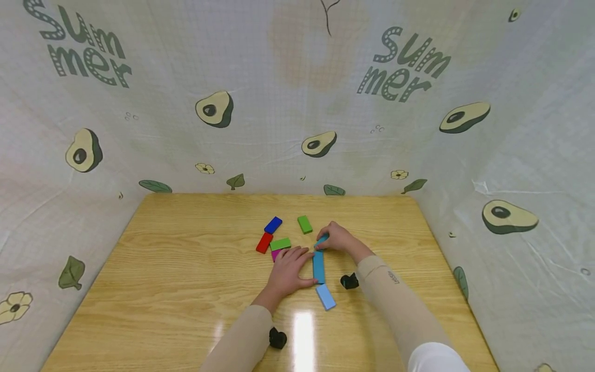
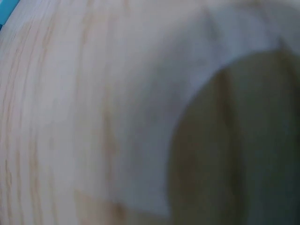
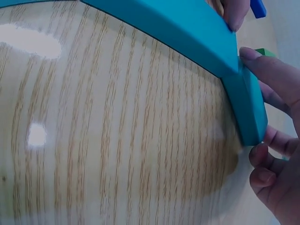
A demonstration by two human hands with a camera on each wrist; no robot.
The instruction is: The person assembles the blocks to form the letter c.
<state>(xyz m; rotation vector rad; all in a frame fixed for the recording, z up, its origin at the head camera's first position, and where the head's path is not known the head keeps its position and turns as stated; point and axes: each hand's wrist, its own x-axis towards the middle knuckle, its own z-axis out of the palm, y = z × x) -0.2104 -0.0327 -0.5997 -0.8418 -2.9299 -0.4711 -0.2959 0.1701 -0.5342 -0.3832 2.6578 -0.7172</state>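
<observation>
My right hand (image 1: 335,238) pinches a small teal block (image 1: 322,241) between thumb and fingers. In the right wrist view that teal block (image 3: 246,105) meets the end of a long teal block (image 3: 173,33) at an angle. The long teal block (image 1: 318,267) lies on the table, pointing away from me. My left hand (image 1: 290,271) is spread beside it, thumb at its near end and index fingertip close to its far end. A light blue block (image 1: 326,297) adjoins the near end, slanting right. Only a teal corner (image 2: 5,10) shows in the left wrist view.
Left of the hands lie a dark blue block (image 1: 273,225), a red block (image 1: 264,243), a green block (image 1: 280,244) and a magenta block (image 1: 275,254) partly covered by the left fingers. Another green block (image 1: 304,224) lies farther back. Printed cloth (image 1: 269,155) surrounds the wooden table (image 1: 186,289).
</observation>
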